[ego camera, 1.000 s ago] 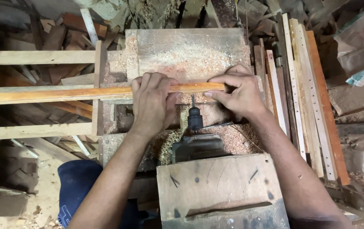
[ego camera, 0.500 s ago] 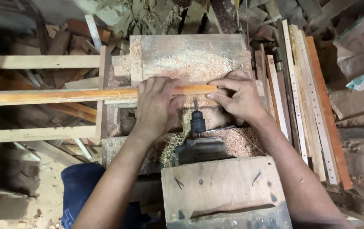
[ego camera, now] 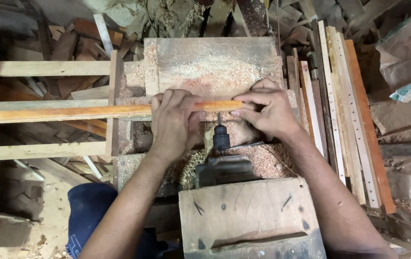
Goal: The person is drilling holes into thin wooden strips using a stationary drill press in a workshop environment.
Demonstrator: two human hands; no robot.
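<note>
**Strip held against a horizontal drill bit**

Over the sawdust-covered work block [ego camera: 215, 67], left hand [ego camera: 174, 120] laid across a long orange wooden strip [ego camera: 71, 113], fingers curled over its top edge and pressing down. Right hand [ego camera: 267, 112] pinching the strip's right end between thumb and fingertips. Strip lying crosswise, its far left end reaching out over a pale frame rail [ego camera: 42, 68]. Just below the strip, between the two hands, a dark drill chuck [ego camera: 221, 139] with its thin bit pointing up at the strip's near edge; touching or just short, impossible to tell.

Likely trouble: fingers of both hands very close to the bit, so a slip of the strip could bring skin onto it. Long unsupported left length could lever the strip off line and bend or snap the thin bit. Loose sawdust underneath could let the strip skid.

Around: stack of drilled slats [ego camera: 344, 120] just right of the right wrist, crowding that side; wooden box [ego camera: 248, 216] over the motor housing nearest the body; scrap timber behind; blue-clad knee [ego camera: 90, 211] below left.
</note>
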